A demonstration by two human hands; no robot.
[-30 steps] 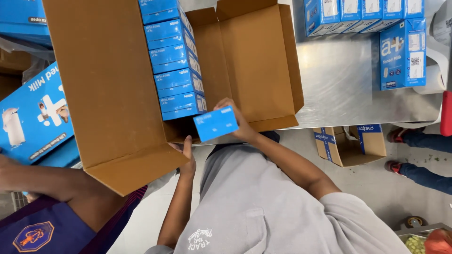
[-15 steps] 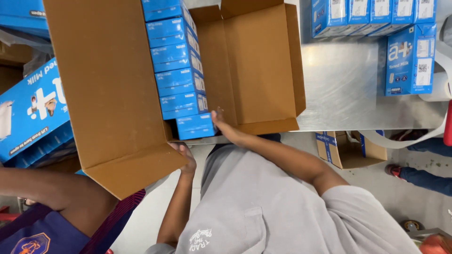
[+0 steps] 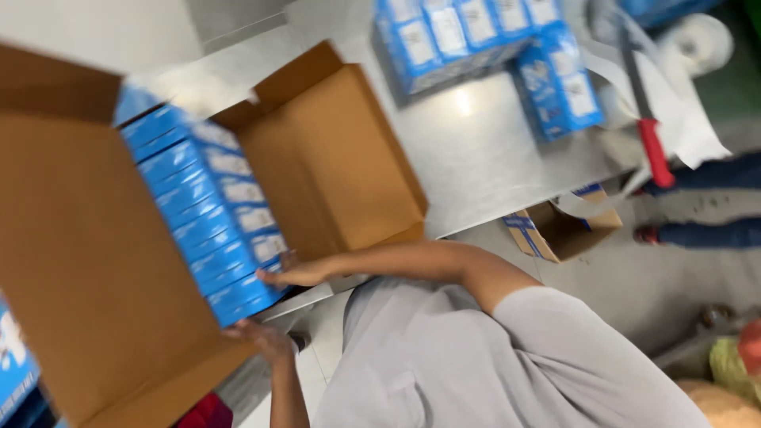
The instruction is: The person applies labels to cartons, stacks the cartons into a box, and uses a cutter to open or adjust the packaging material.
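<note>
Cartons (image 3: 210, 214), blue, stand in a packed row inside the open box (image 3: 87, 317), running from eleven to five o'clock. Left hand (image 3: 261, 337) grips the box's near edge at six. Right hand (image 3: 295, 273) lies flat, fingers together, pressing the last carton home. Next calls for another carton from the bench (image 3: 483, 158) stack (image 3: 476, 36) at one o'clock.

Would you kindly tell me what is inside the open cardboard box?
The cardboard box holds a row of blue cartons along one side; the right hand rests on the nearest. Anything beneath them is hidden.
</note>
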